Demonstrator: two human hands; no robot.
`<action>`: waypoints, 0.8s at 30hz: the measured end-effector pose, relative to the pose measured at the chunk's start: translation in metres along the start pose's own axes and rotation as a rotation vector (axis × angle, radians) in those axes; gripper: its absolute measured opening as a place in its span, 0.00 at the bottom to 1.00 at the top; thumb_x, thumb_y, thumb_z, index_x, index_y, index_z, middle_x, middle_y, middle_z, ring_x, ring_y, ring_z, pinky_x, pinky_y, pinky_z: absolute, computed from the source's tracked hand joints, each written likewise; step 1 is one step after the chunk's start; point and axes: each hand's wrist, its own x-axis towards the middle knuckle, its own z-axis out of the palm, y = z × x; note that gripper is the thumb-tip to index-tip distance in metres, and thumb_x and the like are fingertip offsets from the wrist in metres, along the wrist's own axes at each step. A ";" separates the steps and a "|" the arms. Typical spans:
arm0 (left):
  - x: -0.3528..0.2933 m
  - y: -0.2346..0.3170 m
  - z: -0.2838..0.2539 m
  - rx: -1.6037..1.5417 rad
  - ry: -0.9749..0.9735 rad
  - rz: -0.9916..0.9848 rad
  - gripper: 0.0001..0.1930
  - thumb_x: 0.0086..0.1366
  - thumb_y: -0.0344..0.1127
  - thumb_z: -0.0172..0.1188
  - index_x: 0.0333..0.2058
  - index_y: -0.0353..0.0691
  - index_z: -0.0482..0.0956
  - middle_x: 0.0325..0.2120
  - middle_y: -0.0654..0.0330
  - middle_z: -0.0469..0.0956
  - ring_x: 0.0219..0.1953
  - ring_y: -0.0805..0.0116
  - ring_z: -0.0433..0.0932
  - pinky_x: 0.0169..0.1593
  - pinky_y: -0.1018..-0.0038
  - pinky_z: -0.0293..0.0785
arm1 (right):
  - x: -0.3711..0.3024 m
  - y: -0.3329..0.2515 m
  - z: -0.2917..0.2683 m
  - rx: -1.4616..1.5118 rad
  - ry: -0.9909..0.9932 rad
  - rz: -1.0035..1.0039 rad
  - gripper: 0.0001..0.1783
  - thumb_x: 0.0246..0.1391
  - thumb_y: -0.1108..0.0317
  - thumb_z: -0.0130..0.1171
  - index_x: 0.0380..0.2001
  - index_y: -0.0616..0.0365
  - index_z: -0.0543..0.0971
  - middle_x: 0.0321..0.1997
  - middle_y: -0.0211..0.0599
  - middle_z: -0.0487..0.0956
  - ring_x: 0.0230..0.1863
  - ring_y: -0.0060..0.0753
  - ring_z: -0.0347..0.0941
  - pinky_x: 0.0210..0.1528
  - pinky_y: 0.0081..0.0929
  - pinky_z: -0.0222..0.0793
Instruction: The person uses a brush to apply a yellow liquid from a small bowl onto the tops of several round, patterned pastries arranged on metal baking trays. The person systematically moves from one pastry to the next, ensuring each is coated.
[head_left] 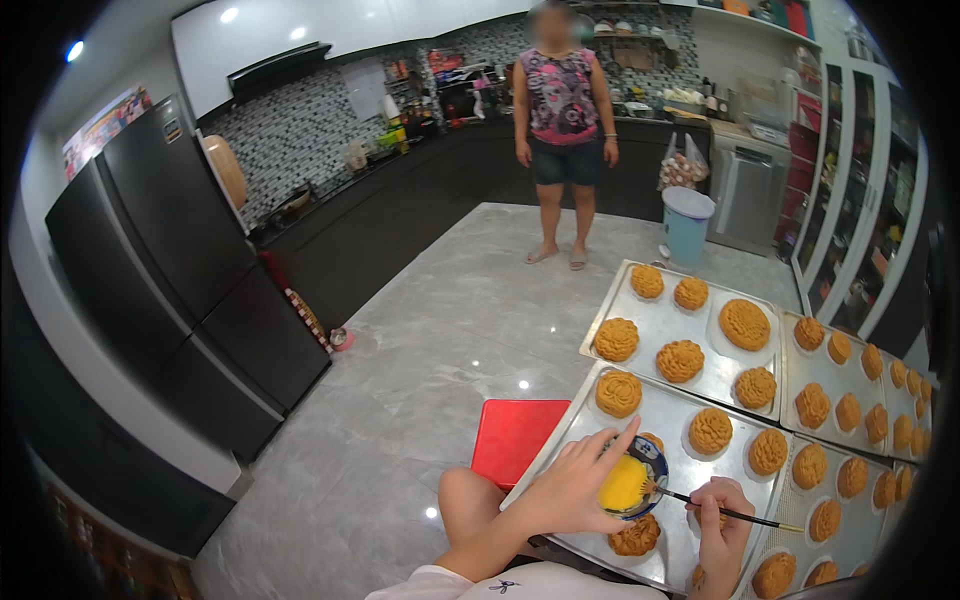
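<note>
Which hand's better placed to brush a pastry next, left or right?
Right, I'd say: the right hand already holds the brush, its bristles at the bowl of yellow liquid, with pastries close by. The left hand is busy holding the bowl.

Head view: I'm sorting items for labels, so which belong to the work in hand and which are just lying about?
In use: pastry brush in right hand; patterned bowl of yellow liquid in left hand; mooncakes; metal baking trays.
Apparently just about: red square object, perhaps a stool; blue lidded bin; filled plastic bag; dark refrigerator.
</note>
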 end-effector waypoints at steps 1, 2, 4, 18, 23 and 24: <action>-0.002 -0.002 0.003 0.006 0.014 0.007 0.67 0.46 0.54 0.79 0.76 0.36 0.45 0.61 0.42 0.66 0.61 0.43 0.68 0.64 0.57 0.63 | -0.001 -0.001 0.001 0.036 0.015 0.012 0.12 0.65 0.66 0.55 0.29 0.62 0.79 0.28 0.36 0.79 0.31 0.29 0.76 0.64 0.38 0.63; -0.002 -0.001 0.002 0.013 0.013 0.012 0.67 0.45 0.54 0.79 0.76 0.36 0.45 0.61 0.42 0.66 0.61 0.43 0.68 0.64 0.57 0.63 | -0.001 -0.001 0.001 0.040 0.021 0.015 0.12 0.65 0.66 0.55 0.29 0.62 0.79 0.28 0.36 0.79 0.31 0.29 0.76 0.64 0.38 0.63; -0.001 0.001 0.000 0.028 0.018 0.016 0.67 0.45 0.54 0.79 0.76 0.36 0.45 0.60 0.42 0.66 0.61 0.43 0.68 0.64 0.57 0.63 | -0.001 -0.001 0.001 0.051 0.025 0.019 0.12 0.65 0.66 0.55 0.29 0.62 0.79 0.28 0.36 0.79 0.32 0.29 0.76 0.64 0.39 0.63; -0.003 -0.001 -0.002 0.017 0.019 0.014 0.68 0.44 0.56 0.79 0.76 0.36 0.46 0.60 0.42 0.67 0.60 0.43 0.69 0.64 0.59 0.64 | -0.004 0.012 -0.001 0.071 -0.014 0.000 0.13 0.69 0.68 0.54 0.32 0.66 0.77 0.33 0.38 0.79 0.32 0.27 0.76 0.43 0.25 0.73; -0.001 -0.001 -0.005 -0.007 -0.003 0.004 0.67 0.44 0.55 0.80 0.75 0.33 0.47 0.60 0.40 0.67 0.61 0.41 0.69 0.64 0.58 0.64 | -0.005 0.005 0.001 0.222 0.054 0.103 0.13 0.70 0.68 0.52 0.33 0.65 0.77 0.32 0.38 0.80 0.33 0.28 0.76 0.49 0.29 0.73; 0.002 -0.002 -0.006 -0.002 0.007 0.023 0.67 0.44 0.54 0.80 0.74 0.32 0.48 0.59 0.39 0.68 0.61 0.41 0.69 0.64 0.58 0.65 | -0.003 0.001 0.003 0.311 0.121 0.154 0.12 0.69 0.67 0.52 0.33 0.64 0.78 0.33 0.38 0.81 0.34 0.28 0.77 0.51 0.30 0.72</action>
